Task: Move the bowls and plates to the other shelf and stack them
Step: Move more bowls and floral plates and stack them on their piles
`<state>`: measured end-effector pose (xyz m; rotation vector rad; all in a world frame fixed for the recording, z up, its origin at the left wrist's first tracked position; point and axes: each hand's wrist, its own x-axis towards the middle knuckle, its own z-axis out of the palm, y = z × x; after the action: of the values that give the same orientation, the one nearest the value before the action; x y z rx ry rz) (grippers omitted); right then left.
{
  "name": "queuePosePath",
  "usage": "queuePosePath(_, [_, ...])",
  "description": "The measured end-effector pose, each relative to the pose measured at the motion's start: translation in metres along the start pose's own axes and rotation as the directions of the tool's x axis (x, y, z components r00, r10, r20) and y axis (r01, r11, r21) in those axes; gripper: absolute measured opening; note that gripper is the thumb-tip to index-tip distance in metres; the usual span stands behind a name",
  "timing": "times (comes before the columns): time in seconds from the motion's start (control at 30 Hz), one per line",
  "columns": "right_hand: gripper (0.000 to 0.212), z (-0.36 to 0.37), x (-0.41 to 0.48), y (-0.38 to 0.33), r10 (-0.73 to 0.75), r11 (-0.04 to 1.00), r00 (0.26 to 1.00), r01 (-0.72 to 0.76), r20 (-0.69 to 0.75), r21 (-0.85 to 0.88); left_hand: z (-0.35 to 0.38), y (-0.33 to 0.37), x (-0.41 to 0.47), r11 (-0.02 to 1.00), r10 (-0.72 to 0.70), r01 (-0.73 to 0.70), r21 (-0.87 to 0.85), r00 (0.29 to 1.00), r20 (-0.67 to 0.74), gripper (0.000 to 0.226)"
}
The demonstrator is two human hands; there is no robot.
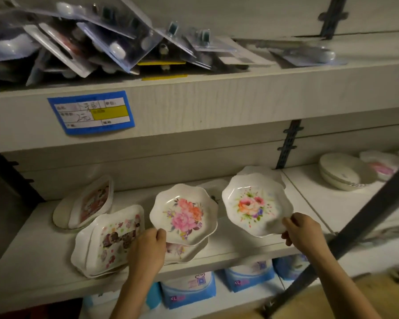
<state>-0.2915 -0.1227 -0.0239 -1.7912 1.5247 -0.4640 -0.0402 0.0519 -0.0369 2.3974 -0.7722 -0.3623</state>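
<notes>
Scalloped glossy floral plates (184,215) (257,204), one in each hand's grip (148,246) (302,233).

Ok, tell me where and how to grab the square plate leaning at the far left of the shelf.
Take the leaning square plate by its raised upper rim, coming from the front and above. It stands tilted against a pale round dish behind it, so its top edge is free while its lower edge sits on the shelf. The left hand is nearest, though it already pinches a flowered plate.

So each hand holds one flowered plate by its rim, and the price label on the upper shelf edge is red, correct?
Not quite: the price label is blue, with a yellow patch, as the head view shows. Left hand and right hand each hold a flowered plate by its rim.
</notes>
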Motion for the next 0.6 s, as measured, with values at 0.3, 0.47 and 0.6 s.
queuePosePath(0.3, [0.019, -0.063, -0.069, 0.058, 0.122, 0.991, 0.978, -0.111, -0.171, 0.069, 0.038, 0.057, -0.014, 0.977, 0.213, -0.211, -0.031, 0.957, 0.197, 0.038])
queuePosePath(0.47, [0.022, -0.109, -0.095, 0.097, 0.179, 0.982, 0.956, -0.16, -0.232, 0.1, 0.059, 0.098, -0.044, 0.95, 0.31, -0.28, -0.138, 0.9, 0.305, 0.038])
queuePosePath(0.6, [0.022, -0.147, -0.105, 0.135, 0.232, 0.97, 0.935, -0.203, -0.268, 0.132, 0.077, 0.128, -0.072, 0.946, 0.321, -0.282, -0.159, 0.88, 0.351, 0.04])
